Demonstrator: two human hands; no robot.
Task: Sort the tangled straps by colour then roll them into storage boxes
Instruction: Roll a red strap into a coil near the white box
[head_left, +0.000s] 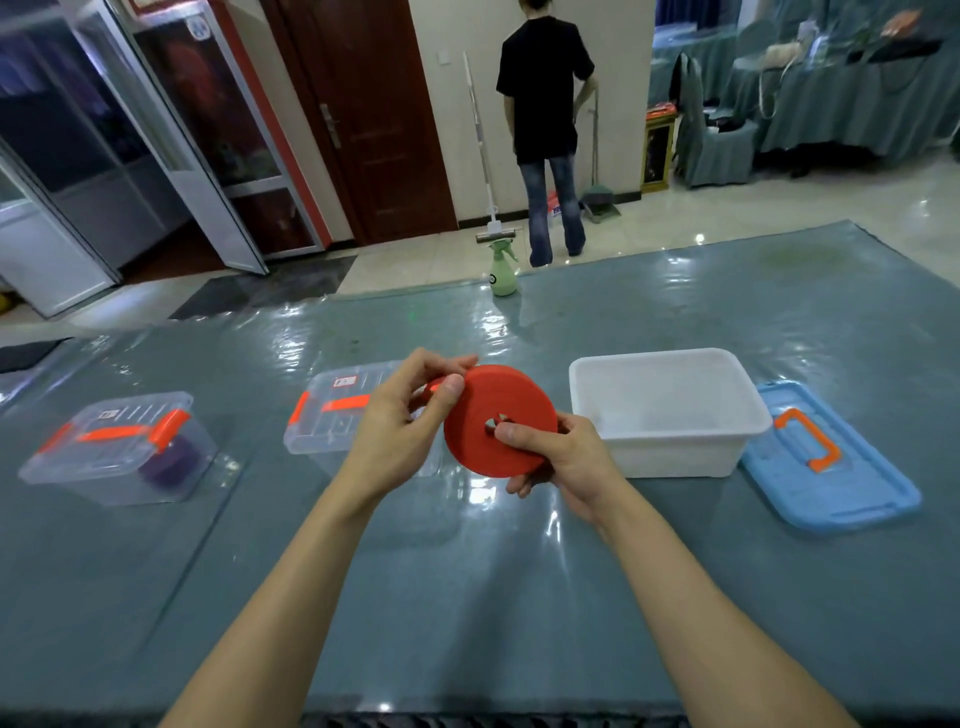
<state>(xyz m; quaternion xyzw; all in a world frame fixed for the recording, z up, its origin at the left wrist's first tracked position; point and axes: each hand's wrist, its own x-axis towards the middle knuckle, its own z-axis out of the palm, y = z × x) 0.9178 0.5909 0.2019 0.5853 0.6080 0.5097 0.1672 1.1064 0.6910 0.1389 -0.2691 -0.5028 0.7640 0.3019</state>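
A dark red-brown wooden door (374, 114) stands in a cream wall. Left of it, glass-panelled doors (171, 130). Right of it, a person (545, 114) faces away on glossy pale floor tiles (753, 208); farther right, teal-draped tables (857, 104).

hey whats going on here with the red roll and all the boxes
A person holds a rolled red strap in both hands above the table: the right hand grips the coil, the left hand pinches its edge. An open white box stands just right, its blue lid beside it. The clear box on the left, lid on, holds a purple roll.
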